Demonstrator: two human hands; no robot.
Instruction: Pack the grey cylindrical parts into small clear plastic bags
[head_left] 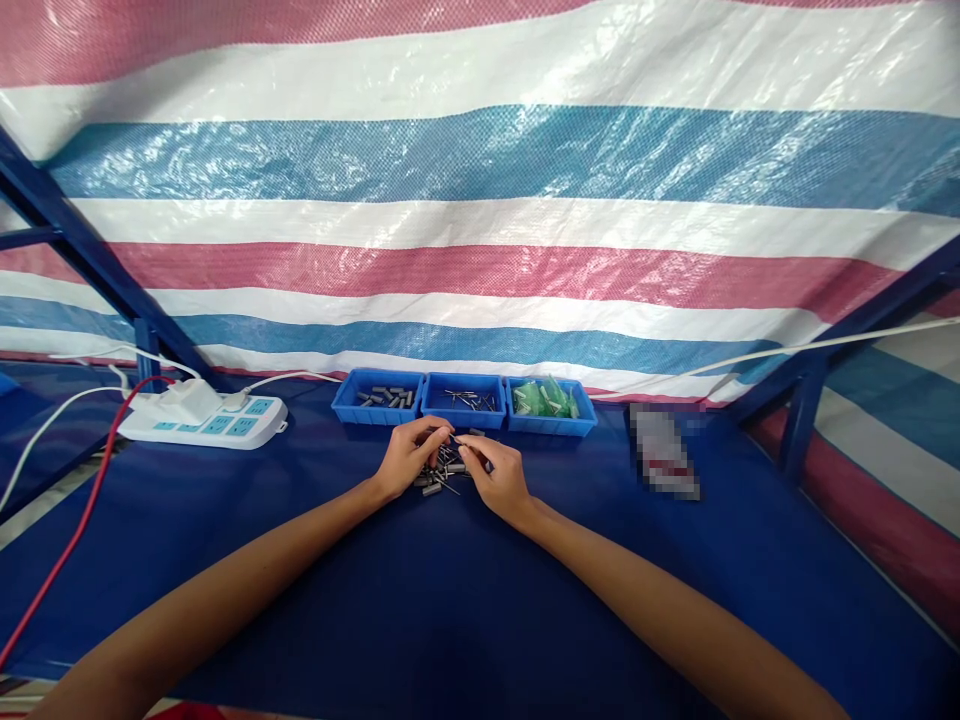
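My left hand (409, 460) and my right hand (499, 475) meet fingertip to fingertip above a loose pile of small metal parts (433, 489). Both are closed in a pinch. Between them shows a thin, dark metal piece (454, 438), too small to name and partly covered by the fingers. The pile mixes short grey cylinders with thin pins, some hidden beneath the hands. Just behind stand three blue bins: the left bin (375, 415) holds grey cylinders, the middle bin (461, 418) thin metal pins, the right bin (551, 426) green pieces or bags.
A white power strip (247, 428) with plugs and cables lies at the left on the blue table (465, 600). A red cable (82, 520) runs down the left side. At the right lies a blurred object (664, 450). Striped sheeting (480, 220) hangs behind, between blue metal posts.
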